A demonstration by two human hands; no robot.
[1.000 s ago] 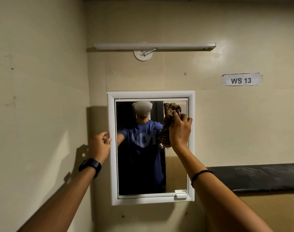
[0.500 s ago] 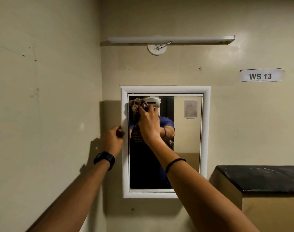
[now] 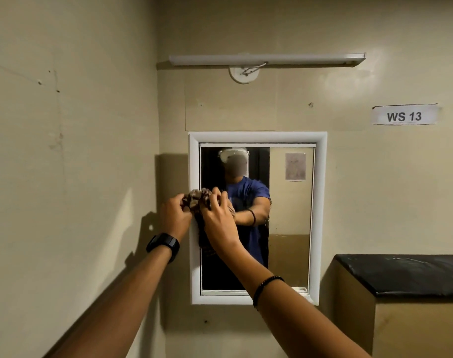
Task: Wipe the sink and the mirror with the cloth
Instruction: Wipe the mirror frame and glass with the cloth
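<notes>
Sharing the cloth [image 3: 196, 199], left grip [image 3: 175, 218] and right grip [image 3: 220, 224] face the mirror [image 3: 290, 250].

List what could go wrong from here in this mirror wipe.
1. The left hand and right hand both grip the bunched cloth at the left edge of the mirror; if either grip loosens, the cloth might drop.
2. Bunched this small, the cloth may miss patches of glass, most likely toward the right side.

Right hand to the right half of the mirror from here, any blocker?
Probably yes: the right hand grips the cloth at the left edge of the mirror, and nothing fronts the glass beyond. The left hand also holds the cloth and may need to release.
</notes>
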